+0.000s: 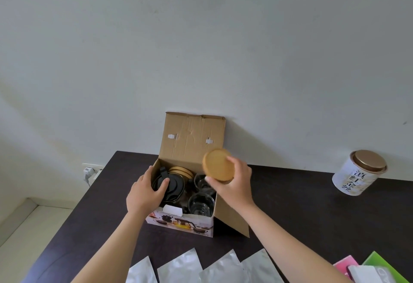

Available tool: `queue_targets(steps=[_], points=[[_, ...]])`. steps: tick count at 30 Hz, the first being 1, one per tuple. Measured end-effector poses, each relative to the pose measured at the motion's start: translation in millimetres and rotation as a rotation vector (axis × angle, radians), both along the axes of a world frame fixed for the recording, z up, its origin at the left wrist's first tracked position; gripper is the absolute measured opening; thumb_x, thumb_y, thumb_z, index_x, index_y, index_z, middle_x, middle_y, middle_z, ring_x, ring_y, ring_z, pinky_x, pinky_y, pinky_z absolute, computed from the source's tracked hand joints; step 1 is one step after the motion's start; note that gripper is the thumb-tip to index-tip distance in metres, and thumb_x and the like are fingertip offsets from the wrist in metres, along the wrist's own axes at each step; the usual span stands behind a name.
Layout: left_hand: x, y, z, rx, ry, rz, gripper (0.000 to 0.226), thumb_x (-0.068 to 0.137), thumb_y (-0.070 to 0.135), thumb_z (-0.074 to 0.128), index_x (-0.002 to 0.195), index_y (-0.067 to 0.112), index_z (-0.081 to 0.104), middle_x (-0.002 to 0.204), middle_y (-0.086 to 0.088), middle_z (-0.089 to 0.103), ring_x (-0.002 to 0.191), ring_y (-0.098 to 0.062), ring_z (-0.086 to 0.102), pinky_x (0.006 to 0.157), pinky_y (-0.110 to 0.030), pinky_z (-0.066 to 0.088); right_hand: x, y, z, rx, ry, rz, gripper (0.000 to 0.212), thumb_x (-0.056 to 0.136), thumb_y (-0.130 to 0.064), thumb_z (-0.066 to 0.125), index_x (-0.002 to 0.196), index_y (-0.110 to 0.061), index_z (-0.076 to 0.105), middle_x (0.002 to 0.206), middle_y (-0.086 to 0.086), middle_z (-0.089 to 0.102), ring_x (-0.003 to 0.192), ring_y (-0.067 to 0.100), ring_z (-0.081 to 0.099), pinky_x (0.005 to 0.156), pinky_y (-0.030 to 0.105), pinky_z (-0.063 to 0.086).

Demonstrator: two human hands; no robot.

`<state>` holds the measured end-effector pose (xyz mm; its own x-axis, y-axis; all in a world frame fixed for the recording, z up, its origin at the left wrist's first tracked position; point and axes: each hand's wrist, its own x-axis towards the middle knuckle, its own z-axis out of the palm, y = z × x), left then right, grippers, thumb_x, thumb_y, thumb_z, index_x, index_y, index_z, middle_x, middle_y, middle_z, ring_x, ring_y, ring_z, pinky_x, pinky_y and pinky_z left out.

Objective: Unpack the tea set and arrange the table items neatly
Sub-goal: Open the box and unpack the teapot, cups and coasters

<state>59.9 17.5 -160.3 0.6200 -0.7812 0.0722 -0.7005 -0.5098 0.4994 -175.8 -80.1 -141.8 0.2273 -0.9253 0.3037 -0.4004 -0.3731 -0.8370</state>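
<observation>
An open cardboard tea-set box [192, 139] stands on the dark table [290, 204], its lid flap up against the wall. Inside are a black-lidded glass teapot [175, 185], a stack of wooden coasters [181, 170] and two glass cups [200, 203]. My right hand [234, 182] holds a round wooden coaster [216, 163] tilted above the box's right side. My left hand [145, 191] rests on the box's left wall, with its thumb on the teapot lid.
A white tea tin with a gold lid [359, 173] lies tilted at the right, near the wall. Several silver foil pouches [201, 267] lie along the near edge. Pink and green packets [377, 269] sit at the bottom right. A wall socket [89, 170] is beyond the table's left edge.
</observation>
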Motion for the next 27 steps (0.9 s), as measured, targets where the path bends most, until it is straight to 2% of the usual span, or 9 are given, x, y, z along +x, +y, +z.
queue_targets(steps=[3,6,9,14,18,27], points=[[1,0,-1,-0.001,-0.001,0.008,0.075,0.084,0.065,0.046,0.147,0.028,0.026,0.137,-0.002,0.052,0.119,-0.026,0.053,0.082,-0.042,0.054,-34,-19,-9,0.159,-0.006,-0.216,0.079,0.063,-0.05,0.082,0.127,-0.022,0.047,0.127,-0.004,0.043,0.119,0.018,0.033,0.087,0.03,0.038],[1,-1,-3,-0.002,0.004,0.015,0.075,0.084,0.066,0.047,0.146,0.029,0.027,0.135,-0.002,0.054,0.118,-0.026,0.054,0.082,-0.043,0.054,-74,-36,-36,0.321,0.161,-0.406,0.082,0.061,-0.053,0.082,0.127,-0.017,0.049,0.132,0.007,0.045,0.122,0.03,0.037,0.086,0.044,0.048],[2,-2,-5,-0.01,0.007,0.02,0.075,0.084,0.065,0.048,0.146,0.029,0.027,0.133,-0.003,0.055,0.116,-0.026,0.055,0.081,-0.043,0.054,-104,-46,-63,0.406,0.329,-0.488,0.083,0.06,-0.053,0.083,0.126,-0.015,0.049,0.13,0.011,0.046,0.12,0.033,0.038,0.086,0.049,0.049],[0,-4,-6,-0.024,0.005,0.03,0.073,0.084,0.063,0.049,0.145,0.029,0.029,0.131,-0.002,0.056,0.114,-0.025,0.056,0.079,-0.042,0.054,-118,-59,-92,0.399,0.54,-0.467,0.085,0.061,-0.053,0.082,0.129,-0.017,0.045,0.134,0.01,0.045,0.121,0.033,0.041,0.096,0.048,0.042],[1,-4,-7,-0.035,0.006,0.038,0.071,0.084,0.062,0.051,0.144,0.03,0.03,0.129,-0.001,0.057,0.113,-0.024,0.057,0.079,-0.043,0.055,-110,-78,-95,0.394,0.563,-0.441,0.087,0.064,-0.054,0.08,0.133,-0.02,0.041,0.14,0.009,0.041,0.124,0.034,0.038,0.102,0.049,0.033],[2,-4,-10,-0.026,0.0,0.05,0.071,0.083,0.064,0.05,0.143,0.031,0.031,0.129,-0.001,0.057,0.112,-0.025,0.057,0.078,-0.044,0.055,-96,-115,-83,0.544,0.682,-0.364,0.097,0.062,-0.057,0.08,0.138,-0.024,0.032,0.15,0.009,0.027,0.131,0.036,0.029,0.107,0.052,0.029]])
